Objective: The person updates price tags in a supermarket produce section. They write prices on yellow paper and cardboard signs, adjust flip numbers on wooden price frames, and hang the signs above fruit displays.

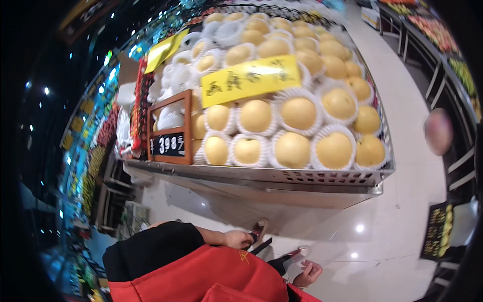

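My left hand [238,240] hangs low in front of my red apron [211,268], its fingers curled. A dark strip [261,246] lies beside its fingertips; whether the hand grips it is unclear. Lower right, my right hand [310,272] has bent fingers, with a thin piece of clear plastic [293,262] at their tips. Both hands are well short of the display stand [234,174]. On that stand, round yellow pears [298,113] sit stacked in white foam nets. A yellow paper sign [251,80] with handwriting leans across them. A wood-framed price board [170,145] stands at the front left corner.
The stand's metal front edge [332,176] runs across before me, with glossy floor tiles [336,230] below. Fruit shelves [434,36] line the right aisle. A black written sign [434,231] stands lower right. A crate [135,216] sits on the floor at left.
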### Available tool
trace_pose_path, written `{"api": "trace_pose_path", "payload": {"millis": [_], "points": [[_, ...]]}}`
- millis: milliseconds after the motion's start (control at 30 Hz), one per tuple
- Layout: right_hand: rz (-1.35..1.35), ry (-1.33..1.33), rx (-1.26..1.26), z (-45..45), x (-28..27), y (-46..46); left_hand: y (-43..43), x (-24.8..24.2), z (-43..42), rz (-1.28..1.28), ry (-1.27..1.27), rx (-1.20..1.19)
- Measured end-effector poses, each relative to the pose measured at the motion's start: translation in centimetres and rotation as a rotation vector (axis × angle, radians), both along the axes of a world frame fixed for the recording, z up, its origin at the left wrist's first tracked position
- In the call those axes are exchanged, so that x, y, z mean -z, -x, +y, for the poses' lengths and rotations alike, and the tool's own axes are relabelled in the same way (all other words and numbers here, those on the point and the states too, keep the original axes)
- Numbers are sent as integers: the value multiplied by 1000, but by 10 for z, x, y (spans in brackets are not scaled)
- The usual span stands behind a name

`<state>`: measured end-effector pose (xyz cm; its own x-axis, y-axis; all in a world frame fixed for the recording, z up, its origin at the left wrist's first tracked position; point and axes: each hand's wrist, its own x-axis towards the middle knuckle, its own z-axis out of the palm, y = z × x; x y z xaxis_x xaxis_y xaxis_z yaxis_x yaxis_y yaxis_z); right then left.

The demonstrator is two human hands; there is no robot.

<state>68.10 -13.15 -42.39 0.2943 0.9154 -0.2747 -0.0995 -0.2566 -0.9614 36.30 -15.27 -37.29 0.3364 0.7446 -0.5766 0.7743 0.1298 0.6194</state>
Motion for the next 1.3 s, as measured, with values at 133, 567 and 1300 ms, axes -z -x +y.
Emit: {"api": "trace_pose_path", "payload": {"millis": [133, 567, 1300], "points": [[16, -278, -202, 78, -153, 19, 12, -88, 19, -88, -396, -236], [-871, -1538, -1354, 134, -367, 325, 195, -321, -11, -1044, -414, -1116], [-84, -553, -1323, 321, -505, 307, 294, -300, 28, -1046, -423, -1248]]}}
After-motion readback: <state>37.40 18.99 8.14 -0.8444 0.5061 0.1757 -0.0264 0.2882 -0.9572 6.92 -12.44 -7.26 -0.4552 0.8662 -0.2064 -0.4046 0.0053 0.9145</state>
